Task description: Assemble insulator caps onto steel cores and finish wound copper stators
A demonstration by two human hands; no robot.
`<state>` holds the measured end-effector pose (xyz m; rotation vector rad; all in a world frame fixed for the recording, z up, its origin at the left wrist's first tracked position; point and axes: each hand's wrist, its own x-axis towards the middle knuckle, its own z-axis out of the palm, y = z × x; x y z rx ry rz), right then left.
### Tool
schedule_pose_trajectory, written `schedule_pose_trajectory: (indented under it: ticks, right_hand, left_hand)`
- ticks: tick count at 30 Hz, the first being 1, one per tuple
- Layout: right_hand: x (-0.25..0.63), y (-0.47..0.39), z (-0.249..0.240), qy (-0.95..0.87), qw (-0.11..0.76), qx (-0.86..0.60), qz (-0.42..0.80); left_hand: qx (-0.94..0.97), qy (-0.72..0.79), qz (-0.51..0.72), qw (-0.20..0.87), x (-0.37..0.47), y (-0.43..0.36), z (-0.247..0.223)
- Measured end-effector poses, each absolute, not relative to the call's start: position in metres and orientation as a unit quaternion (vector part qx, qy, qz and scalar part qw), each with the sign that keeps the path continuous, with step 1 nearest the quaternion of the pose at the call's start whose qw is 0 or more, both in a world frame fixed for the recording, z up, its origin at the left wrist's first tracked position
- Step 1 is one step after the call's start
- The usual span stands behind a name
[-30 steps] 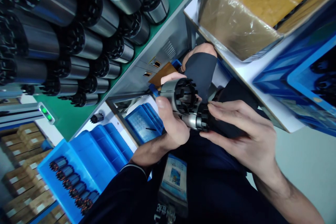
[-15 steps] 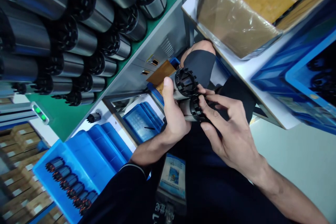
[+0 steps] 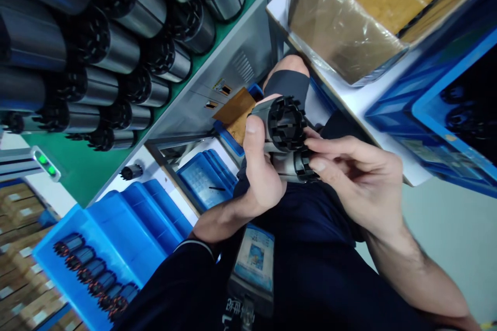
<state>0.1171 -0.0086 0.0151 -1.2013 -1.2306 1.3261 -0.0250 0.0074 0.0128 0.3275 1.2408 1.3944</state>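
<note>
Two motor stator cores, grey metal cylinders with black toothed plastic ends, lie side by side in my left hand (image 3: 262,168). Its thumb rests along the upper stator core (image 3: 285,123), whose slotted end faces right; the other fingers are mostly hidden behind. Part of the lower stator core (image 3: 287,165) shows beneath it. My right hand (image 3: 359,178) has thumb and forefinger pinched at the lower core's black rim. Whether a small piece sits between those fingertips is not visible.
Rows of larger-looking stator cores (image 3: 124,0) lie on a green bench top (image 3: 83,165) at upper left. A blue bin (image 3: 112,222) holds several wound cores. One core (image 3: 132,171) stands near it. A plastic-lined carton (image 3: 334,31) and blue crate (image 3: 419,108) occupy the right.
My right fingers have gone from spread along the lower stator core's end to a pinch at its rim. Both cores have shifted slightly right, and the upper one's end has turned a little.
</note>
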Motion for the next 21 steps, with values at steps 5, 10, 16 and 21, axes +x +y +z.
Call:
schedule_pose_trajectory:
  ticks: [5, 10, 16, 21]
  right_hand:
    - [0.113, -0.009, 0.02, -0.511, 0.453, -0.452, 0.574]
    - [0.105, -0.018, 0.036, -0.584, 0.427, -0.39, 0.569]
    - [0.081, -0.042, 0.066, -0.759, 0.434, -0.324, 0.362]
    - [0.072, -0.062, 0.084, -0.804, 0.387, -0.182, 0.414]
  left_hand:
    - [0.135, 0.52, 0.612, 0.581, -0.029, 0.0, 0.02]
    - [0.15, 0.508, 0.654, 0.54, -0.043, -0.019, 0.034]
    - [0.144, 0.507, 0.727, 0.441, -0.055, -0.063, 0.055]
    - [0.14, 0.443, 0.826, 0.32, -0.062, -0.101, 0.082]
